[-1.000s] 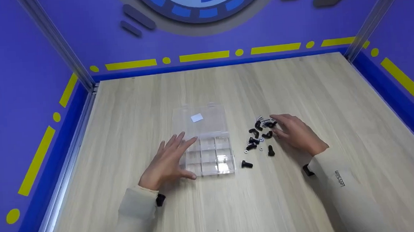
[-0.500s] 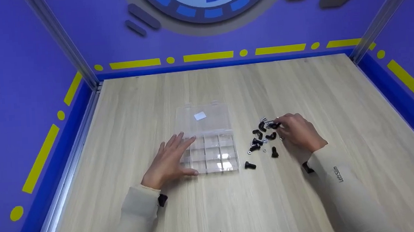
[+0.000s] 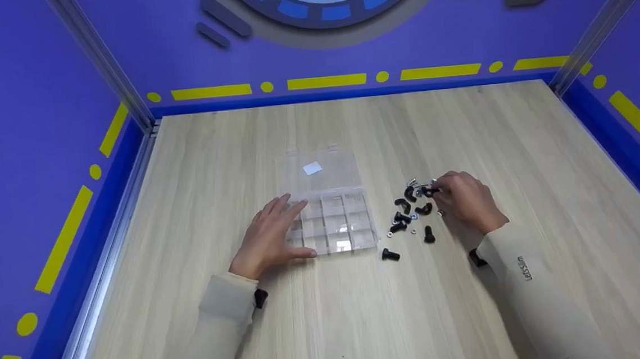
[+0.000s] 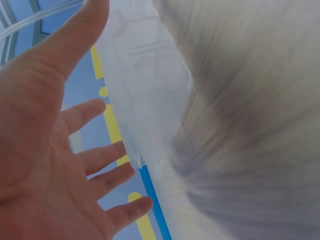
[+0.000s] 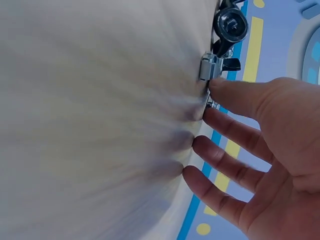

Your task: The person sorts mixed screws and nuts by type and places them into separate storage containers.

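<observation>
A clear plastic compartment box (image 3: 334, 226) lies with its lid (image 3: 331, 178) folded back. My left hand (image 3: 270, 233) spreads its straight fingers and thumb along the box's left side. To the right is a small pile of black bolts (image 3: 429, 234), curved black pieces (image 3: 409, 194) and silver nuts (image 3: 414, 217). At the pile's far right edge my right hand (image 3: 468, 200) reaches down, fingertips at the table. In the right wrist view, its thumb tip meets a silver nut (image 5: 210, 67) beside a black bolt (image 5: 231, 25). I cannot tell whether the hidden index finger pinches it.
One black bolt (image 3: 391, 255) lies apart, near the box's front right corner. A white label (image 3: 312, 168) is on the lid. Blue-purple panels (image 3: 345, 54) with metal corner posts (image 3: 106, 65) wall in the wooden table (image 3: 228, 152) at the back and sides.
The right hand's fingers have drawn in from a wider spread at the pile's edge. The left hand stays spread at the box, which has shifted slightly away from the body.
</observation>
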A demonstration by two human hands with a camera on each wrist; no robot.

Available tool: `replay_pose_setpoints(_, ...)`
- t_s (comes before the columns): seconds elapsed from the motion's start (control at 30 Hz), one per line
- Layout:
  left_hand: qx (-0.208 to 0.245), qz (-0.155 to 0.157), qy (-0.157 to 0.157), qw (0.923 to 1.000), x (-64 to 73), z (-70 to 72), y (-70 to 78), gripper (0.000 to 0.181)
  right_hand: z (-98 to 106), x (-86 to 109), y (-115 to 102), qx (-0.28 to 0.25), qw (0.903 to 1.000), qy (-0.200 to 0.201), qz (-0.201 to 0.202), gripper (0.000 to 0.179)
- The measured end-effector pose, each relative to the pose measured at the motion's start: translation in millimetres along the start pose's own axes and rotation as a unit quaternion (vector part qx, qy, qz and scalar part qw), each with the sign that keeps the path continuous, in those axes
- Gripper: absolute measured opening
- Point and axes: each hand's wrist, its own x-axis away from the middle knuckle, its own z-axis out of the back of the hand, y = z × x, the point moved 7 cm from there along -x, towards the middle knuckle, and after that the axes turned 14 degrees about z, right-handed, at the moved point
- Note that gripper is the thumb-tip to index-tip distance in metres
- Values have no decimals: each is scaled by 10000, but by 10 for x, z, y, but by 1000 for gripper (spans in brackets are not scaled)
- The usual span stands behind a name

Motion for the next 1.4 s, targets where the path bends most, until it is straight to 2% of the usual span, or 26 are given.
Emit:
replay_pose_setpoints(0.17, -11, 119, 47, 9999, -84, 5, 4, 109, 26, -3, 26, 38, 9998, 163, -137, 15)
replay_pose_setpoints(0.3, 110, 203, -75, 9997, -115, 0, 8, 112, 30, -12, 51, -22, 9997, 159, -193, 12)
replay_pose_setpoints(0.47, 413, 386, -636, 9964, -105, 24, -63, 115, 48, -57, 57, -219, 9993, 243, -197, 8)
replay_pose_setpoints(0.6, 670, 321, -1143, 9907, -109, 75, -132, 114, 53, -90, 62, -568, 9972, 400, -266, 5)
replay_pose_setpoints(0.7, 767, 251, -1304, 9882, -132, 104, -169, 112, 60, -112, 55, -903, 9938, 567, -320, 3)
replay_pose_setpoints(0.87, 970, 313, -1332, 9858, -160, 83, -199, 115, 125, -176, 1, -1289, 9864, 946, -383, 4)
replay_pose_setpoints(1.0, 1180, 551, -1270, 9833, -157, 34, -225, 117, 181, -246, -116, -1787, 9768, 1132, -331, 8)
replay_pose_setpoints(1.27, 1203, 937, -1238, 9805, -138, 10, -259, 120, 162, -468, -487, -2395, 9669, 873, -86, 16)
replay_pose_setpoints(1.4, 1197, 926, -1282, 9801, -141, 4, -273, 120, 116, -566, -683, -2648, 9620, 668, 55, 18)
